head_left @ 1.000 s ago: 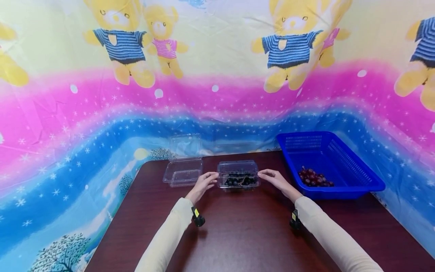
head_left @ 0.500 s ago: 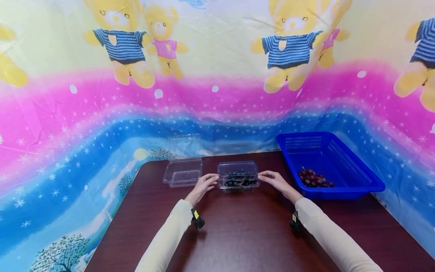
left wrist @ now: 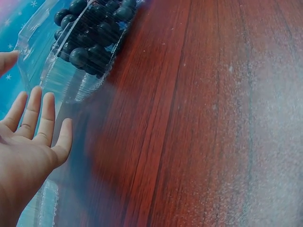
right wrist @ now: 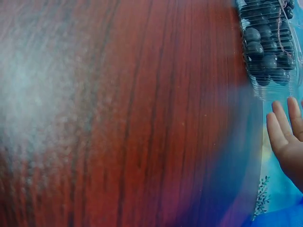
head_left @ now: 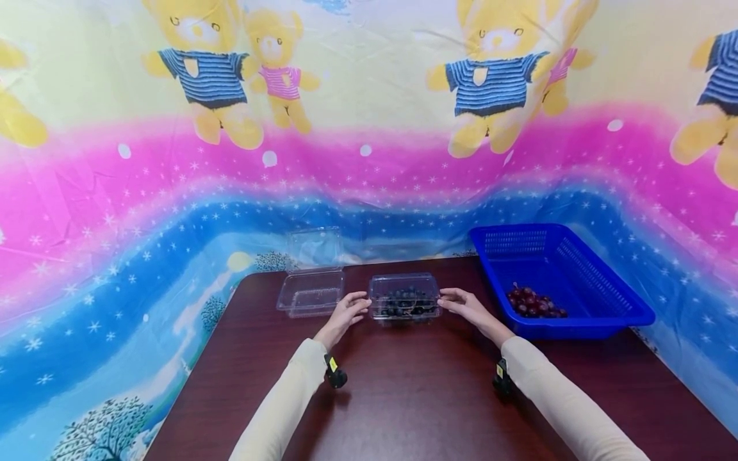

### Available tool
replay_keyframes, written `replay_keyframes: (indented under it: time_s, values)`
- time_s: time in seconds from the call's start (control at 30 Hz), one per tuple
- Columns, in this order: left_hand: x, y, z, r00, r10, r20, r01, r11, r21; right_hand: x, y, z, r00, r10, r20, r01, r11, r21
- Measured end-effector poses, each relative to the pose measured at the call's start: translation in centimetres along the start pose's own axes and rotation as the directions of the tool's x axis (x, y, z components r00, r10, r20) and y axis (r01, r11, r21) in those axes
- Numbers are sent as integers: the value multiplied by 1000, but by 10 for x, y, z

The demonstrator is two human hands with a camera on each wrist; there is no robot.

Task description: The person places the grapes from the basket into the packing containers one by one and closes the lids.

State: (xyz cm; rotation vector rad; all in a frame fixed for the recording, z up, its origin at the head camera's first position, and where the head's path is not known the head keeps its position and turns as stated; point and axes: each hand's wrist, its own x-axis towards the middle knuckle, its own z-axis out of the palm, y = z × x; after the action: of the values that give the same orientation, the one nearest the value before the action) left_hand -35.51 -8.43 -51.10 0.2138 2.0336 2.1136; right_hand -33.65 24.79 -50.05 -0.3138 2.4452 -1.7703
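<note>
Apparently to steady it evenly, the left hand [head_left: 343, 315] and right hand [head_left: 474, 313] flank the clear box [head_left: 401, 280] of dark grapes [left wrist: 94, 43], which sits left of the blue basket [head_left: 582, 328]. Both look spread and nearly straight, the right nearer the basket; I cannot tell whether either touches the box.

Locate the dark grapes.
In the head view, just below centre, the dark grapes lie inside a clear box between the left hand and right hand, left of the blue basket.
</note>
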Motion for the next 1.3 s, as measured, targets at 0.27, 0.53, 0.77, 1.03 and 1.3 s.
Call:
replay_keyframes:
  time_s: [0.27, 0.53, 0.77, 1.03, 1.3]
  values:
    - [1, -1, -1, 999, -40, 3, 40, 999, 17, 2, 7, -1, 999, 9, 33, -12, 996, 84]
    - [0, -1, -4, 994, -91, 68, 87, 994, 65, 4, 10, 0, 996, 32, 86, -45, 988, 151]
    - [0, -2, -3, 991, -112, 73, 108, 993, 46, 3, 12, 1, 995, 42, 88, -57, 985, 165]
    - [-1, -3, -2, 991, -101, 88, 98, 994, 38, 2, 12, 2, 994, 27, 107, -51, 974, 222]
    - [-1, -3, -2, 989, -100, 104, 97, 995, 37, 0, 10, 4, 990, 61, 124, -98, 945, 313]
